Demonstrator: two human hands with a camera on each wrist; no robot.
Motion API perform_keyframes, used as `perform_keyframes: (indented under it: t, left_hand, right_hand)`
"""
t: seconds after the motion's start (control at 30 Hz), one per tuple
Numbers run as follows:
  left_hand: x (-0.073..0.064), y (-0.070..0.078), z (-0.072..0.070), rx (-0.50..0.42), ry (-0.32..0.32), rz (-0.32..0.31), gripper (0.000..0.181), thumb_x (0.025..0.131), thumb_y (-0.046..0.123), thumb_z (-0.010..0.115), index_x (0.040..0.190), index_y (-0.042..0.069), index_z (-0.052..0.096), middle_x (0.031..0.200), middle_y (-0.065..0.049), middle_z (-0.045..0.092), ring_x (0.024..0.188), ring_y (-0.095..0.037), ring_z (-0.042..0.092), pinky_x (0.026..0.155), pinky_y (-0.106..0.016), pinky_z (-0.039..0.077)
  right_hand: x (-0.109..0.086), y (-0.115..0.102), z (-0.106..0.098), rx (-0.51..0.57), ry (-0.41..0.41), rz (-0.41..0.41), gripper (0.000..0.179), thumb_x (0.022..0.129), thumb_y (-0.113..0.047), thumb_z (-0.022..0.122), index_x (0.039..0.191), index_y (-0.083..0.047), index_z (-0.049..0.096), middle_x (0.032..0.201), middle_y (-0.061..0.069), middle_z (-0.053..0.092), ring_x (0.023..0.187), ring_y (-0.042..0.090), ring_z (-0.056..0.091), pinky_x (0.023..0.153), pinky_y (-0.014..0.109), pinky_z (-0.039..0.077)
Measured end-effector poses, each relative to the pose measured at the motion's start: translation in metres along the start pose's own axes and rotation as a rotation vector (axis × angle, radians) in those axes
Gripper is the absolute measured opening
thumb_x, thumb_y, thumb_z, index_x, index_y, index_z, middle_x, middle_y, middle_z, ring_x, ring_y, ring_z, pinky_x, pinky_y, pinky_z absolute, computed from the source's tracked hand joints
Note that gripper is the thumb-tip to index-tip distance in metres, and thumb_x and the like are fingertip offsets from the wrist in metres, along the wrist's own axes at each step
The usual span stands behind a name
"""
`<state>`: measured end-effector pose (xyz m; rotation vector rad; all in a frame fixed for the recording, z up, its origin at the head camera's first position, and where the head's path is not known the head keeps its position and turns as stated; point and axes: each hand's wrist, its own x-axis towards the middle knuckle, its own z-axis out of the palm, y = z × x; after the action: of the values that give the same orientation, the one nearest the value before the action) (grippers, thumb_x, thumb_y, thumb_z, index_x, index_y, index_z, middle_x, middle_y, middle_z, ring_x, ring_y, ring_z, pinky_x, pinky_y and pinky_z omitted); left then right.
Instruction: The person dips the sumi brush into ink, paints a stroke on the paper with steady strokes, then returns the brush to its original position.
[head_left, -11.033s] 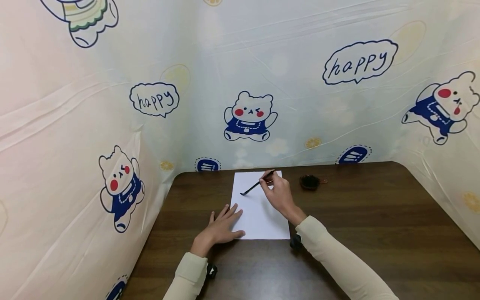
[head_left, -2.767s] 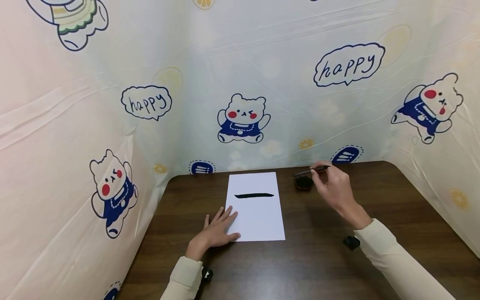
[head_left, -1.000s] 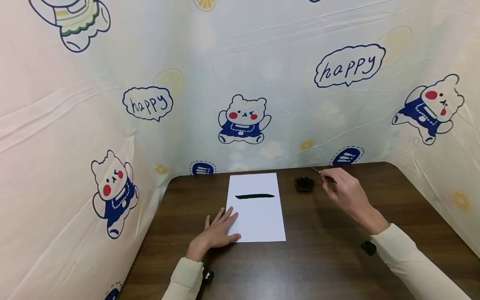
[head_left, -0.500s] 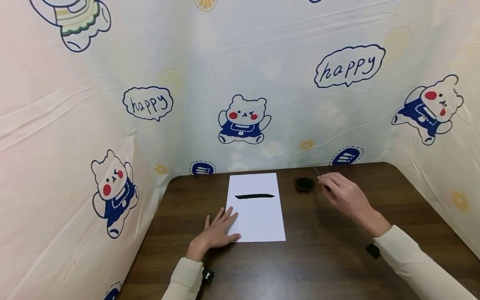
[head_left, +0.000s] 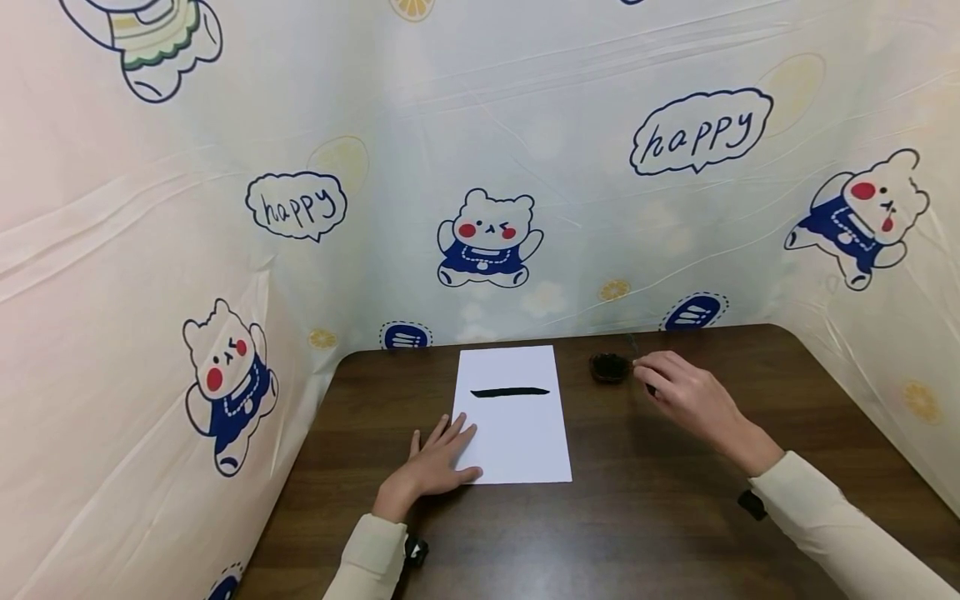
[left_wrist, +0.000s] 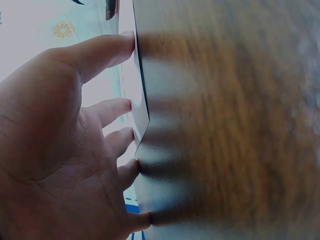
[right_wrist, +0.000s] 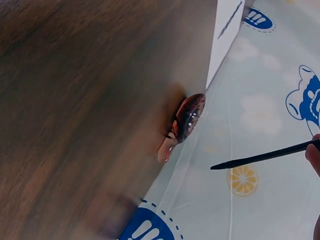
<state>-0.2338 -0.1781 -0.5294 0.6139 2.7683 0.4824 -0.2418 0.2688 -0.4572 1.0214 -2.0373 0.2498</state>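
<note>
My left hand (head_left: 431, 471) lies with spread fingers on the lower left edge of a white sheet of paper (head_left: 517, 442); in the left wrist view its fingertips meet the paper and table. Across the sheet runs one thick black stroke (head_left: 510, 392). My right hand (head_left: 686, 396) is just right of a small dark ink dish (head_left: 610, 367), which looks glossy reddish-brown in the right wrist view. Its fingers pinch a black writing brush (right_wrist: 265, 157), whose tapered end points towards the table in that view. In the head view the hand hides most of the brush.
The brown wooden table (head_left: 622, 533) ends at a curtain (head_left: 585, 208) printed with bears, which rises behind and at both sides. A black wrist camera (head_left: 752, 504) sits below the right sleeve, and another (head_left: 416, 550) beside the left.
Eleven seconds ago the brush was over an unmarked sheet; a black stroke now crosses it. My right hand has moved right, past the ink dish, then slightly down. The left hand stays on the paper.
</note>
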Motion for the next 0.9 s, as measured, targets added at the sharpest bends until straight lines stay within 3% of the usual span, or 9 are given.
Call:
perform_keyframes:
  t: [0.27, 0.7, 0.9]
  left_hand:
    - [0.000, 0.001, 0.000, -0.005, -0.006, 0.005, 0.079, 0.092, 0.059, 0.056, 0.156, 0.025, 0.027, 0.167, -0.001, 0.011, 0.154, -0.034, 0.004, 0.111, -0.076, 0.001]
    - [-0.001, 0.003, -0.001, -0.004, -0.010, 0.004, 0.079, 0.091, 0.058, 0.057, 0.156, 0.026, 0.027, 0.167, -0.001, 0.011, 0.154, -0.034, 0.004, 0.111, -0.076, 0.000]
    - [-0.001, 0.002, 0.000, -0.005, -0.013, 0.005, 0.079, 0.091, 0.059, 0.057, 0.156, 0.025, 0.027, 0.167, -0.002, 0.011, 0.154, -0.034, 0.004, 0.111, -0.076, 0.000]
  right_hand:
    - [-0.006, 0.000, 0.001, -0.054, -0.056, -0.074, 0.039, 0.102, -0.016, 0.034, 0.107, -0.006, 0.071, 0.110, 0.014, 0.070, 0.101, 0.029, 0.066, 0.050, 0.034, 0.053]
    - [-0.019, 0.005, 0.004, -0.101, -0.135, -0.171, 0.049, 0.109, -0.023, 0.022, 0.110, -0.009, 0.069, 0.112, 0.016, 0.069, 0.102, 0.030, 0.065, 0.051, 0.033, 0.054]
    - [-0.023, 0.005, 0.006, -0.127, -0.135, -0.219, 0.047, 0.109, -0.014, 0.021, 0.106, -0.008, 0.067, 0.109, 0.016, 0.068, 0.100, 0.030, 0.065, 0.048, 0.033, 0.052]
